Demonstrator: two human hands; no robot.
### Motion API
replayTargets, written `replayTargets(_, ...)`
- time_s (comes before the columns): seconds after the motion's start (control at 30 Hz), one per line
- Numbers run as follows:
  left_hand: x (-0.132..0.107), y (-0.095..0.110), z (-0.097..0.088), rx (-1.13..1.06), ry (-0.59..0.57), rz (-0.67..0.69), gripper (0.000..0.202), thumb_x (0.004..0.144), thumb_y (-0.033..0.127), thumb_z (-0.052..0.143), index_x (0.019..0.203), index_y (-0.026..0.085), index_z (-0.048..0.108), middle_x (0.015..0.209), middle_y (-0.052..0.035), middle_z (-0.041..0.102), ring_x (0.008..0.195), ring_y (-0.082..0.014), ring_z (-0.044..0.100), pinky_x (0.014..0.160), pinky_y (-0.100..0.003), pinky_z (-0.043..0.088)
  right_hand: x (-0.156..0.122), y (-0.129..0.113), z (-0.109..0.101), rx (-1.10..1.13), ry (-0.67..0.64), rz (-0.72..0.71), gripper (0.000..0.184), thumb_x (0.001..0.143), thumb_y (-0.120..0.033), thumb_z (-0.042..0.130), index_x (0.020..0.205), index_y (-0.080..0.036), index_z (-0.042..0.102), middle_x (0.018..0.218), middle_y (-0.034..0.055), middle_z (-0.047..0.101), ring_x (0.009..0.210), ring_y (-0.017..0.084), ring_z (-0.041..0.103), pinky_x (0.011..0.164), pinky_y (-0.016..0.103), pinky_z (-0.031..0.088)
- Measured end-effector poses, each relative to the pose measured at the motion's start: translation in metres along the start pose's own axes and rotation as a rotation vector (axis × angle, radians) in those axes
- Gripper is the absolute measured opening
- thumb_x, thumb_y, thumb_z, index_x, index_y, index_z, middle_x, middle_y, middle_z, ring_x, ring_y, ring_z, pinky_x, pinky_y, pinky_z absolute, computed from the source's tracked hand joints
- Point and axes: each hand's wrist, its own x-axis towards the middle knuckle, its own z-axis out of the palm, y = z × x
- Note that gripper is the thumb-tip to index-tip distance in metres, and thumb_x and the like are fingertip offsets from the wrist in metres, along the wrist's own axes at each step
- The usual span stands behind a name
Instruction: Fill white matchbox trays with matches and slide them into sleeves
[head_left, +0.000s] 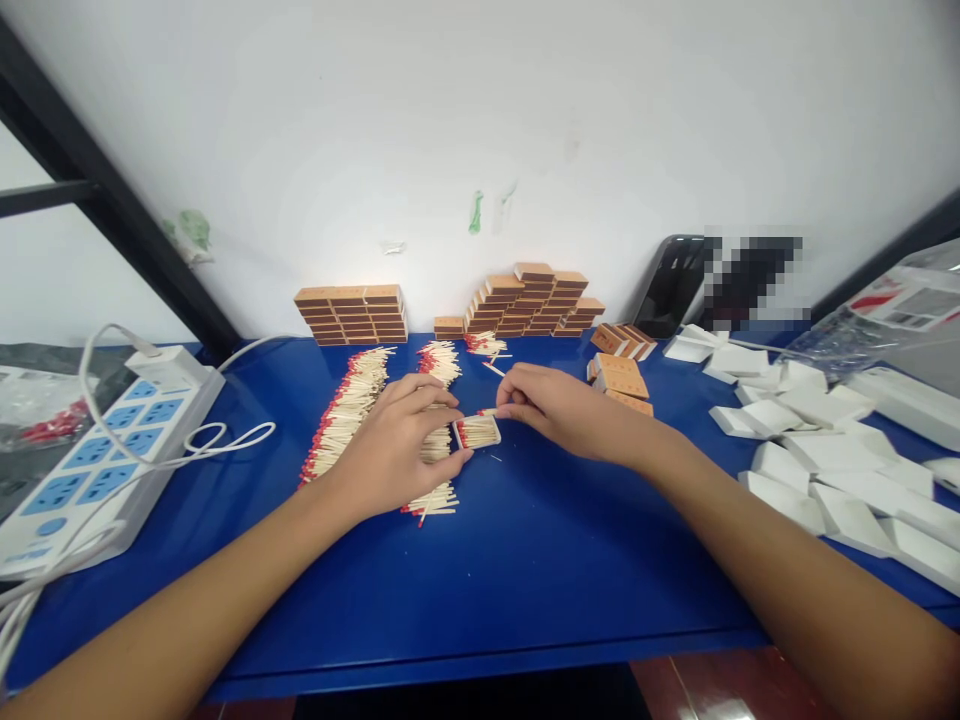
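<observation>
My left hand [401, 440] grips a small white matchbox tray [478, 431] filled with red-tipped matches, fingers closed round its left end. My right hand [562, 408] pinches a match or two at the tray's upper right edge, fingertips together. Under and beside my left hand lie long rows of loose matches [349, 408] on the blue table [525, 560]. A second row of matches [439, 362] runs back toward the wall.
Stacks of orange matchboxes [352, 315] and a taller stack [532, 300] stand along the wall. Loose orange sleeves [621, 378] lie right of my hand. Several white empty trays [817, 470] cover the right side. A white power strip [105, 450] with cord sits left. A dark phone [671, 285] leans on the wall.
</observation>
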Motion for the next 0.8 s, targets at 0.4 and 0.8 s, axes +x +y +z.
replayTargets(0.4,0.0,0.0,0.0,0.006,-0.008,0.008,0.028,0.092,0.035,0.076,0.116,0.021,0.079,0.121,-0.01,0.076,0.126,-0.032,0.061,0.111,-0.054,0.051,-0.003,-0.005,0.0,0.001,0.013,-0.006,0.017,0.104,-0.033,0.056,0.094,-0.021,0.061,0.097,0.0068,0.066,0.089,0.021,0.059,0.077,0.032,0.043)
replayTargets(0.8,-0.001,0.0,0.003,0.007,-0.001,0.025,0.028,0.092,0.037,0.077,0.112,0.018,0.079,0.119,-0.0109,0.076,0.125,-0.0318,0.062,0.109,-0.052,0.051,-0.006,-0.016,0.014,0.056,-0.085,-0.099,0.012,0.106,-0.03,0.057,0.098,-0.021,0.06,0.103,0.0063,0.067,0.092,0.021,0.06,0.082,0.034,0.044)
